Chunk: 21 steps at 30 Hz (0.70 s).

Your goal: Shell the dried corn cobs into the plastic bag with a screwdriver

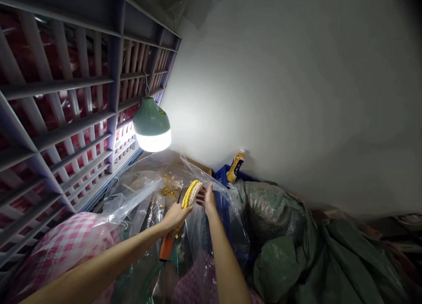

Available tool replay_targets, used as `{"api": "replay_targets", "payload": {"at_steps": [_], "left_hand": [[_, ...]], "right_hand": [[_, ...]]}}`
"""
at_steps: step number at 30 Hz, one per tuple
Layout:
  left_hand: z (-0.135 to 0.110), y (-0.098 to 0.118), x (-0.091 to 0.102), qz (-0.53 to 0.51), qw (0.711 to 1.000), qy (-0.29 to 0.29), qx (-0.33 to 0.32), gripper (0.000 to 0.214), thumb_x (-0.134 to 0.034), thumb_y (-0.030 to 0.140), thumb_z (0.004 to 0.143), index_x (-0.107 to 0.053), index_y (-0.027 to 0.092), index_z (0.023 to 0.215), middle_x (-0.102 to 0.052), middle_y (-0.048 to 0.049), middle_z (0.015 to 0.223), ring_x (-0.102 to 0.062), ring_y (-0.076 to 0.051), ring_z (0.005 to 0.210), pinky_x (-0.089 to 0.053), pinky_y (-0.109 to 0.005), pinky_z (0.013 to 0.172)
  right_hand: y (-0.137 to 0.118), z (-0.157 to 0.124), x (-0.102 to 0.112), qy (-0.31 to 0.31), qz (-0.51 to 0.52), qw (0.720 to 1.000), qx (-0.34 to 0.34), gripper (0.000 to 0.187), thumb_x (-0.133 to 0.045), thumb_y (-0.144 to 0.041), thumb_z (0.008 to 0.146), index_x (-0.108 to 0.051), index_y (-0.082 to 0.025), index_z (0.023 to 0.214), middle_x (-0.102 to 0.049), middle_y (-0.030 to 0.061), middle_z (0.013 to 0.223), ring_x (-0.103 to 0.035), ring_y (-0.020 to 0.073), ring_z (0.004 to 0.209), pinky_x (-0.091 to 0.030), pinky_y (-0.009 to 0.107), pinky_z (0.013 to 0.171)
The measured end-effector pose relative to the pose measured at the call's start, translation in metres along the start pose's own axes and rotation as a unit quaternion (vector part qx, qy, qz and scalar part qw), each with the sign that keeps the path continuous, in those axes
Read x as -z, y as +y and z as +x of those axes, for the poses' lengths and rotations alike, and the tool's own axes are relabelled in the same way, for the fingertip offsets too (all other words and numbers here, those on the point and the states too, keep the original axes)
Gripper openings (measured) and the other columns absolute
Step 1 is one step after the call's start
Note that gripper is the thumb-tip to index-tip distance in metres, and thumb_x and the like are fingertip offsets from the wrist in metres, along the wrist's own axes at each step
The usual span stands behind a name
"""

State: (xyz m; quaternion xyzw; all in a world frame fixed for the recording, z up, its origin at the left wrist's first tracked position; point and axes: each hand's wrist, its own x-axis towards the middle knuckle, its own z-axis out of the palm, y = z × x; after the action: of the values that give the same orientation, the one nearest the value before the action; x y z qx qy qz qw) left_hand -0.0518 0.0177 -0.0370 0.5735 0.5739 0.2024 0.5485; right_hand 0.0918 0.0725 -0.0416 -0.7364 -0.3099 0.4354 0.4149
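Corn cob point(190, 195), part bare. Left hand point(177, 215): grip closed round low end. Right hand point(209, 201): grip open by cob, can't tell if touching. Loose kernels point(168, 192) nearby.

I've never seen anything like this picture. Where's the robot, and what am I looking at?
There's no machine here: these are a person's bare hands, seen by a camera worn on their head, looking forward and down. The left hand holds a corn cob, yellow along one side and pale and bare along the other. The right hand is open beside it; I can't tell whether its fingers touch. An orange handle shows below the left hand. Loose kernels lie amid clear plastic. The bright thing is a lamp hanging by a slatted crate.
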Motion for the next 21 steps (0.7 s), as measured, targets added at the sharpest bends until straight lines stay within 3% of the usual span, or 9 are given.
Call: {"api": "replay_targets", "payload": {"at_steps": [4, 7, 8, 10, 13, 17, 21], "left_hand": [[-0.002, 0.002, 0.0, -0.116, 0.992, -0.007, 0.043, 0.036, -0.044, 0.05, 0.068, -0.045, 0.016, 0.057, -0.051, -0.0027, 0.055, -0.047, -0.015, 0.054, -0.032, -0.024, 0.049], [-0.002, 0.003, 0.001, -0.192, 0.979, -0.025, 0.061, 0.039, -0.046, 0.053, 0.066, -0.049, 0.015, 0.063, -0.053, -0.0021, 0.054, -0.048, -0.015, 0.052, -0.034, -0.024, 0.049], [-0.002, 0.004, 0.001, -0.218, 0.973, -0.034, 0.067, 0.04, -0.046, 0.054, 0.066, -0.05, 0.014, 0.066, -0.053, -0.0017, 0.053, -0.049, -0.015, 0.052, -0.034, -0.024, 0.049], [-0.002, 0.004, 0.002, -0.266, 0.959, -0.051, 0.084, 0.043, -0.047, 0.056, 0.065, -0.052, 0.014, 0.07, -0.052, -0.0006, 0.053, -0.05, -0.015, 0.052, -0.036, -0.024, 0.05], [-0.001, 0.001, 0.002, -0.308, 0.943, -0.072, 0.109, 0.048, -0.049, 0.059, 0.063, -0.054, 0.013, 0.075, -0.054, -0.0008, 0.056, -0.052, -0.016, 0.056, -0.038, -0.025, 0.053], [0.001, -0.007, 0.0, -0.327, 0.928, -0.094, 0.149, 0.05, -0.053, 0.059, 0.06, -0.055, 0.012, 0.075, -0.055, -0.0022, 0.059, -0.051, -0.014, 0.056, -0.037, -0.023, 0.052], [0.003, -0.013, 0.001, -0.298, 0.933, -0.128, 0.158, 0.049, -0.056, 0.059, 0.058, -0.054, 0.012, 0.075, -0.056, -0.003, 0.065, -0.051, -0.013, 0.057, -0.038, -0.022, 0.053]], "right_hand": [[0.014, -0.02, 0.021, 0.001, 0.05, 0.999, 0.005, 0.038, -0.042, -0.05, 0.079, -0.048, -0.016, 0.064, -0.058, 0.0044, 0.07, -0.057, 0.0106, 0.056, -0.04, 0.018, 0.046], [0.038, -0.057, 0.026, -0.038, 0.064, 0.997, -0.003, 0.032, -0.062, -0.046, 0.065, -0.051, -0.016, 0.068, -0.057, 0.0013, 0.07, -0.057, 0.0117, 0.058, -0.042, 0.02, 0.046], [0.047, -0.073, 0.025, -0.064, 0.071, 0.995, -0.012, 0.035, -0.067, -0.044, 0.06, -0.053, -0.018, 0.078, -0.057, 0.0003, 0.073, -0.057, 0.0123, 0.057, -0.042, 0.021, 0.045], [0.064, -0.104, 0.017, -0.174, 0.117, 0.976, -0.056, 0.051, -0.066, -0.048, 0.06, -0.05, -0.022, 0.1, -0.059, -0.0001, 0.077, -0.058, 0.0125, 0.059, -0.042, 0.021, 0.045], [0.081, -0.142, -0.003, -0.264, 0.197, 0.939, -0.098, 0.056, -0.059, -0.059, 0.062, -0.051, -0.018, 0.1, -0.059, 0.0014, 0.073, -0.056, 0.012, 0.054, -0.04, 0.021, 0.042], [0.093, -0.164, -0.028, -0.206, 0.267, 0.937, -0.09, 0.047, -0.065, -0.054, 0.057, -0.053, -0.017, 0.085, -0.055, -0.0024, 0.059, -0.049, 0.0084, 0.041, -0.034, 0.019, 0.036], [0.118, -0.163, -0.031, -0.128, 0.295, 0.938, -0.13, 0.046, -0.064, -0.056, 0.051, -0.052, -0.017, 0.074, -0.052, -0.0035, 0.054, -0.043, 0.007, 0.035, -0.029, 0.018, 0.031]]}}
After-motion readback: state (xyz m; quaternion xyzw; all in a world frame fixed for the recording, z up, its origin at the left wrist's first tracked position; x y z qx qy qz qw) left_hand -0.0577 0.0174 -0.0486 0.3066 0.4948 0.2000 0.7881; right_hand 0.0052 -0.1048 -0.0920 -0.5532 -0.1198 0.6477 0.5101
